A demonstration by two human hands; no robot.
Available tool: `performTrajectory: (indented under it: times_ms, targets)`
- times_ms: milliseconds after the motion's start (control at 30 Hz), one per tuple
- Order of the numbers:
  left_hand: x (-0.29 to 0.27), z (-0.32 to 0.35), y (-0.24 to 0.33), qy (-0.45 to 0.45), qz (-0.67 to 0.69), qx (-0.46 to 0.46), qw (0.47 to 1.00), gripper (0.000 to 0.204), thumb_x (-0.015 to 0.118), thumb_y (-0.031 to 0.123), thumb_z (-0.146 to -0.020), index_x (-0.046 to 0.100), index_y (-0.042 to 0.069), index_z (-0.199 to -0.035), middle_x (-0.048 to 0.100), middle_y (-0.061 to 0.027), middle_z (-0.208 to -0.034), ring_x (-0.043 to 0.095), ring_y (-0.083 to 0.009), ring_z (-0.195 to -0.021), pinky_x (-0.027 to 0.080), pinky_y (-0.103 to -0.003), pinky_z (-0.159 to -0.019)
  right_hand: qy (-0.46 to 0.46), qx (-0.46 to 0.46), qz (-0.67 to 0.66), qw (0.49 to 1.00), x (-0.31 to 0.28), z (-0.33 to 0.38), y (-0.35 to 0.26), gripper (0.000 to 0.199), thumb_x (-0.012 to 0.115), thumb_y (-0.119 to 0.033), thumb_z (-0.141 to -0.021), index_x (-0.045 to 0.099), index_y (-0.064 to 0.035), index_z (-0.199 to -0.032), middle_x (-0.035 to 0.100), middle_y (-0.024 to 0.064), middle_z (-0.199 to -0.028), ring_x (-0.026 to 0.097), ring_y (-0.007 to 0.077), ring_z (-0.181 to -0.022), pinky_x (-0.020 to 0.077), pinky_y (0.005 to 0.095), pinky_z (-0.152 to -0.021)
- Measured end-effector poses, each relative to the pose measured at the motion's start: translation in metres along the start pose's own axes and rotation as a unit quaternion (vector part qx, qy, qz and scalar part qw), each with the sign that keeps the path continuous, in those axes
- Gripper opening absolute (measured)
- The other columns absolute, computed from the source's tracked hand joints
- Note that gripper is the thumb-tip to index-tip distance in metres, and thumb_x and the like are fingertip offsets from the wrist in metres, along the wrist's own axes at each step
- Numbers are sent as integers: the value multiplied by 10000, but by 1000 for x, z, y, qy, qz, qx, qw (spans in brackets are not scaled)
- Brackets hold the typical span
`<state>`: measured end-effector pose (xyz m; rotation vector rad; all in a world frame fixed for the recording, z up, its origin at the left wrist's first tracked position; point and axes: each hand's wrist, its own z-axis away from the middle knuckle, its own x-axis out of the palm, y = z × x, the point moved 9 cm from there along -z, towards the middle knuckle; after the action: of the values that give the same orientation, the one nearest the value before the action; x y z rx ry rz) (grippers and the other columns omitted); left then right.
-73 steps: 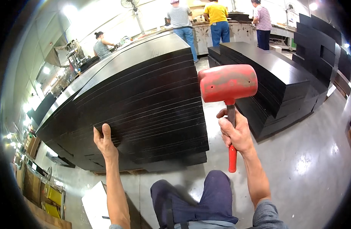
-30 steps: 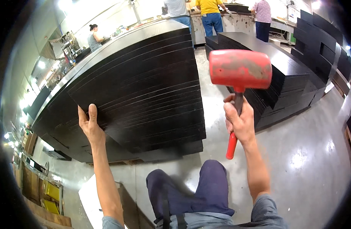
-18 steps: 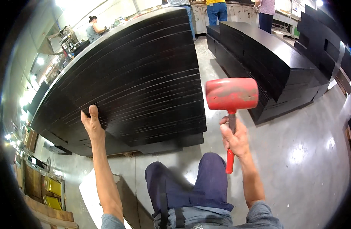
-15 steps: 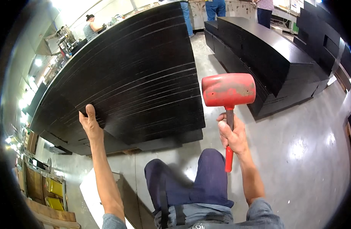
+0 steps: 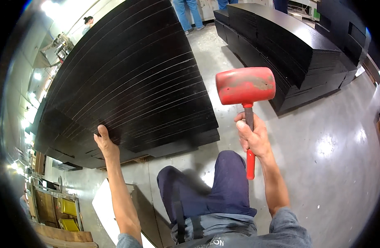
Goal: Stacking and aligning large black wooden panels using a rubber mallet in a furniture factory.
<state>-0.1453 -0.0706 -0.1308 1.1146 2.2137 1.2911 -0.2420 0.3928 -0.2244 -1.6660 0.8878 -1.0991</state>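
A tall stack of black panels [image 5: 132,78] stands in front of me and to the left, its layered edges facing me. Against its near face, low down, rests my left hand [image 5: 107,142]; thumb and forefinger are spread, and the other fingers are partly hidden. In my right hand [image 5: 255,134] is a red mallet [image 5: 245,86], gripped around its handle. The thick mallet head points up, in the air to the right of the stack and apart from it; the handle end sticks out below my fist.
More stacks of black panels [image 5: 280,41] stand on the floor at the far right. A white board-like piece [image 5: 105,206] lies beside my left forearm. Yellow containers [image 5: 69,206] sit on a rack at the lower left. Other people [image 5: 188,14] stand in the background.
My view has tilted, showing less of the background. My left hand sits a little lower on the stack's face. The mallet stays raised in my right hand, nearly in the same place.
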Motion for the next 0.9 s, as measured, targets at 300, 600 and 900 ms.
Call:
performTrajectory:
  times_ms: [300,600,900]
  targets:
    - [-13,5,-15,48,-3,-12,999,805,730,631,-777,525,-2,-1230,600,-104,-1146,583,-218,-1076,484,-337,-931,-20,59,29,998,4,13,18,405,670,-373,-919,551,-3,-1035,480,-13,-596,452,75,-409,389,249,-379]
    - [-19,12,-35,48,-4,1,999,805,743,634,-766,536,4,-1222,592,-92,-1173,566,-209,-1090,426,-361,-1001,41,99,22,994,-20,32,48,398,655,-350,-933,547,24,-1019,494,0,-594,454,80,-404,391,245,-382]
    - [-20,12,-51,27,26,-21,999,826,771,595,-763,475,-1,-1253,568,-90,-1209,543,-206,-1129,401,-364,-1026,38,167,24,985,5,43,74,377,632,-344,-940,533,13,-1010,463,-7,-578,439,92,-400,391,262,-374]
